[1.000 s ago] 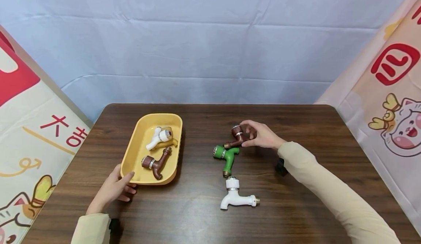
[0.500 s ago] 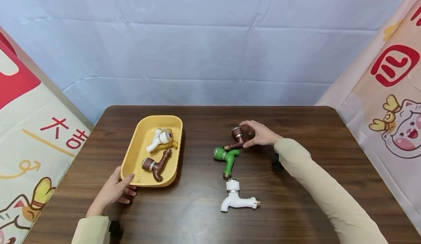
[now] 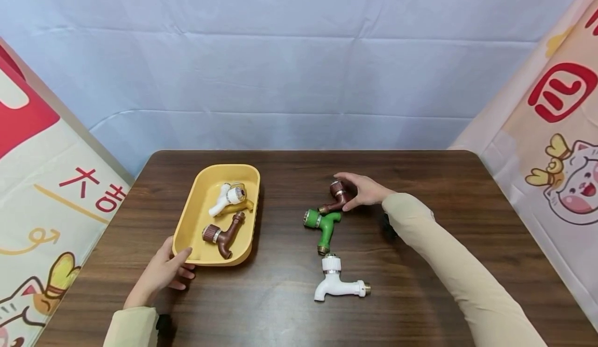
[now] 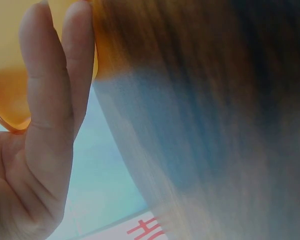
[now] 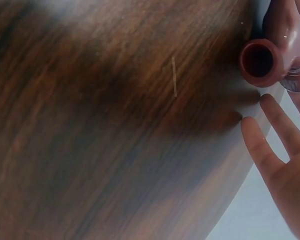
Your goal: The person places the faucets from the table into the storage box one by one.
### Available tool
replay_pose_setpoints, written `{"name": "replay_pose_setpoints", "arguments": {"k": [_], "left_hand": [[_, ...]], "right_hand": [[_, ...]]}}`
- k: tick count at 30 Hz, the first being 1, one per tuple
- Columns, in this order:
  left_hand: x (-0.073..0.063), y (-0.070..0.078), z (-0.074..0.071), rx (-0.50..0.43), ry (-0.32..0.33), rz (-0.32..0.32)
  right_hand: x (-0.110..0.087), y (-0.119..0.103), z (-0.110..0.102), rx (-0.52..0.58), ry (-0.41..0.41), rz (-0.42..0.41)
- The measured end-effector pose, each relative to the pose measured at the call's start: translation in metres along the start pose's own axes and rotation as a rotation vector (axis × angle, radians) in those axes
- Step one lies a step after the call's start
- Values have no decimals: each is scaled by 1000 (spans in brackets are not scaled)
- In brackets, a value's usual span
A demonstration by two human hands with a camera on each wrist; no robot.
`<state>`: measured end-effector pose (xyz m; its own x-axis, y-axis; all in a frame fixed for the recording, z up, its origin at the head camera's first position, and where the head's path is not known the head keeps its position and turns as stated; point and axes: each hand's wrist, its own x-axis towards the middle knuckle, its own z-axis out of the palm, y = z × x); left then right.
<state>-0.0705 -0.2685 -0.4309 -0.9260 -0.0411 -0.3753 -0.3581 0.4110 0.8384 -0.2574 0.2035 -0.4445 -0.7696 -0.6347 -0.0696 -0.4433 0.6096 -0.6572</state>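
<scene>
In the head view, my left hand (image 3: 161, 274) holds the near-left corner of a yellow plastic tray (image 3: 187, 232), thumb over the rim and fingers along the outside. The left wrist view shows those fingers (image 4: 47, 85) extended against the tray wall. Inside lie a brown tap (image 3: 226, 235), a white tap (image 3: 224, 201) and a mostly covered yellow tap (image 3: 245, 204). At centre right, my right hand (image 3: 366, 190) spreads thumb and index finger around another brown tap (image 3: 340, 197) on the table. Its open spout (image 5: 260, 62) faces the right wrist camera, with two straight fingers beside it.
A green tap (image 3: 325, 227) lies just in front of the brown one, nearly against its threaded end. Nearer me is a white tap (image 3: 336, 285). The dark wooden table (image 3: 275, 316) ends at a pale cloth backdrop (image 3: 299, 87), with printed banners at both sides.
My right hand has shifted slightly left, its thumb and index finger closer around the brown tap. The left hand, tray and taps stay in place; the head view has tilted a little.
</scene>
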Motion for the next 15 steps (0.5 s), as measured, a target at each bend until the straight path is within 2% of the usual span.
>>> {"name": "replay_pose_setpoints", "arguments": {"k": [10, 15], "left_hand": [[0, 0, 0, 7, -4, 3], [0, 1, -1, 11, -7, 0]], "right_hand": [[1, -5, 3, -40, -46, 16], [2, -3, 6, -58, -35, 11]]}}
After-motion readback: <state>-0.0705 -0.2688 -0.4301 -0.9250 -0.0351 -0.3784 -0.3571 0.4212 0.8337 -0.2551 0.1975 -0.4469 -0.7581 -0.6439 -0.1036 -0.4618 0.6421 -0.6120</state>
